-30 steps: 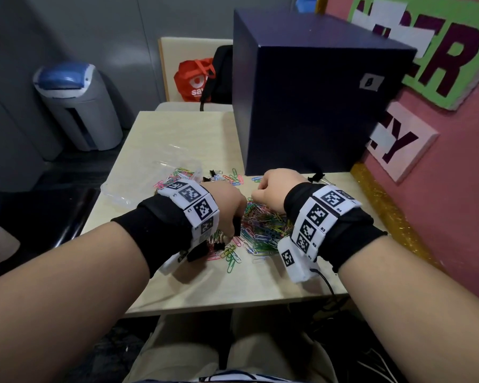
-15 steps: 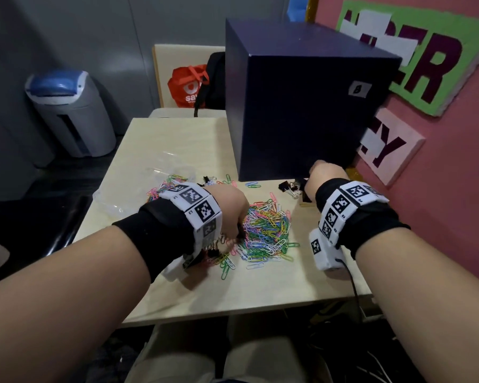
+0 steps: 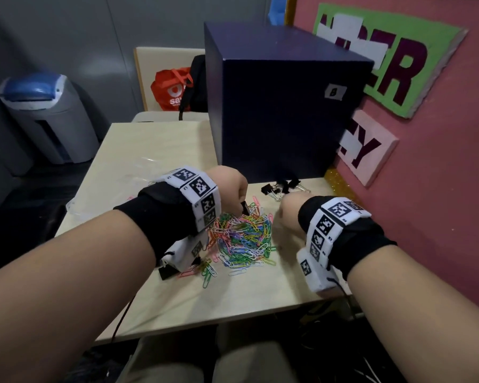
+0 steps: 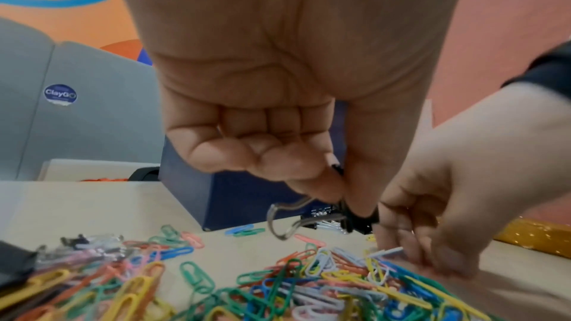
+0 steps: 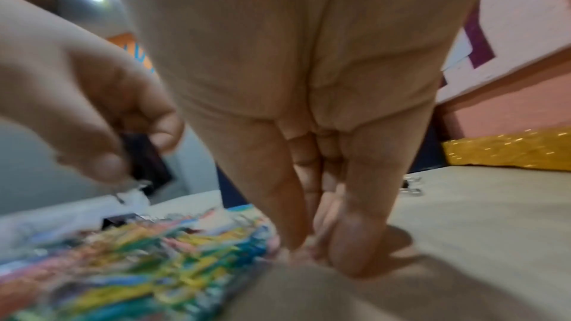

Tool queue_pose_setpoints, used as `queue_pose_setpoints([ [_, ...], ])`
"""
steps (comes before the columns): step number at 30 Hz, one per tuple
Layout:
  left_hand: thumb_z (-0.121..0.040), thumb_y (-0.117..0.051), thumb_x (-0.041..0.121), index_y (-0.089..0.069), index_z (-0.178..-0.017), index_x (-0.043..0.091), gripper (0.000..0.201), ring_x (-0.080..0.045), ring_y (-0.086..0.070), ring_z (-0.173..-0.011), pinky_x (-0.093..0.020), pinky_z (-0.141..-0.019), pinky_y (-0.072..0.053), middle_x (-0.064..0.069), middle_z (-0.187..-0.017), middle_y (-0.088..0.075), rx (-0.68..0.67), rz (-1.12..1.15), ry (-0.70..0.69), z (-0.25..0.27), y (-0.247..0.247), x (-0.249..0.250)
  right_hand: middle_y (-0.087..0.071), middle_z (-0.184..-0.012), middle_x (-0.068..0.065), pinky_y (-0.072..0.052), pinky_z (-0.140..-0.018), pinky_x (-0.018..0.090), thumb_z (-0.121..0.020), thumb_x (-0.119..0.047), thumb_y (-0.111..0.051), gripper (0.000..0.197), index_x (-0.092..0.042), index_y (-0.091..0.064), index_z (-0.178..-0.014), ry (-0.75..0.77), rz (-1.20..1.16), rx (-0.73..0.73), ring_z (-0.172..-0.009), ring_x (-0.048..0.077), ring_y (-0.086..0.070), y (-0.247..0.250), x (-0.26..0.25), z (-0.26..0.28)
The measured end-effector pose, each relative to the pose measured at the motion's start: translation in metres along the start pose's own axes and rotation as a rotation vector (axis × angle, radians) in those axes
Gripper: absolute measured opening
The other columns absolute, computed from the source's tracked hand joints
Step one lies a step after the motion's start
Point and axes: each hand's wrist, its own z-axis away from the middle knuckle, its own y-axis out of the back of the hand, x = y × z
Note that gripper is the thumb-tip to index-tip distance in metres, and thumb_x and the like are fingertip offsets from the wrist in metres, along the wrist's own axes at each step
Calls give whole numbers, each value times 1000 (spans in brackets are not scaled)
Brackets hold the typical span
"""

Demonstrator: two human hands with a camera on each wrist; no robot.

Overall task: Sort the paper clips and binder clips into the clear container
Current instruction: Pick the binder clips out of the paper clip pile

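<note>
The left hand (image 4: 278, 106) pinches 1 binder clip (image 4: 355, 219) above the paper clips (image 3: 244, 236); right hand (image 3: 289, 214), at 3 o'clock, touches the heap with straight fingers, holding nothing; its sweep may scatter clips.

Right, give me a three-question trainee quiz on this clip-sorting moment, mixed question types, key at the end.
1. True or false: the left hand pinches a black binder clip above the pile of coloured paper clips.
2. Multiple choice: the loose group of binder clips lies
A. on the grey bin
B. on the table in front of the dark blue box
C. inside the red bag
3. Fill in: the right hand reaches its fingertips down to the ____ edge of the pile.

Key: 1 true; 2 B; 3 right
</note>
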Motion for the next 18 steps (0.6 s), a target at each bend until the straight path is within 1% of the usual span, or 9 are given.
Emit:
queue_pose_setpoints([
  [3,-76,-70,21,-58,-79,20,12,-17,-47,-69,-22,-48,-33,2,-77,-56,-6,76,42,-8,-1,1,-59,-131,7,-48,-95,31,-97,-25,-49,38,-12,-57,-133,121,-4,-1,-118,25,-58,4,-5,-3],
  [5,-76,-67,18,-57,-76,19,11,-18,-47,-68,-22,-46,-32,1,-73,-55,11,114,73,-11,0,2,-52,-139,10,-44,-100,33,-100,-25,-47,43,-8,-48,-139,80,14,-11,-126,28,-52,11,-2,-3],
  [7,-77,-65,14,-57,-76,16,9,-21,-49,-68,-23,-48,-34,-2,-71,-57,48,177,95,-14,2,4,-48,-142,14,-40,-103,33,-101,-22,-44,42,-2,-46,-138,53,42,-36,-130,28,-48,12,1,-2],
  [9,-79,-67,14,-66,-85,12,6,-22,-61,-73,-27,-58,-46,-6,-80,-70,109,283,121,-16,5,5,-48,-142,12,-38,-103,29,-103,-18,-41,38,-2,-48,-137,88,147,-86,-130,25,-48,6,0,-1],
  [10,-80,-68,13,-69,-94,13,14,-19,-65,-78,-29,-67,-51,-4,-88,-74,139,355,136,-18,4,4,-50,-140,12,-39,-102,29,-103,-17,-40,37,-3,-49,-136,111,207,-103,-125,25,-51,3,-2,0],
  [12,-83,-66,13,-65,-114,18,31,-15,-67,-93,-29,-85,-55,0,-105,-73,165,457,135,-21,1,1,-56,-129,12,-42,-99,31,-103,-16,-39,37,-5,-51,-135,163,272,-98,-107,27,-54,1,-9,4],
  [13,-85,-64,13,-61,-124,19,39,-14,-66,-101,-28,-90,-53,2,-111,-71,153,467,124,-21,-2,-1,-56,-125,13,-43,-99,32,-102,-15,-39,38,-4,-50,-136,179,250,-84,-106,28,-54,2,-12,6],
  [16,-88,-64,11,-56,-130,20,44,-15,-62,-109,-23,-87,-48,3,-119,-67,117,421,112,-18,-4,-5,-50,-141,10,-42,-101,33,-101,-12,-38,44,-7,-40,-145,230,88,-16,-125,28,-51,6,-17,5],
  [18,-88,-62,11,-61,-123,22,37,-15,-63,-104,-23,-81,-49,3,-116,-68,92,384,108,-12,0,-11,-48,-140,11,-42,-99,33,-102,-15,-36,42,-5,-40,-143,209,62,3,-123,30,-50,10,-17,2],
])
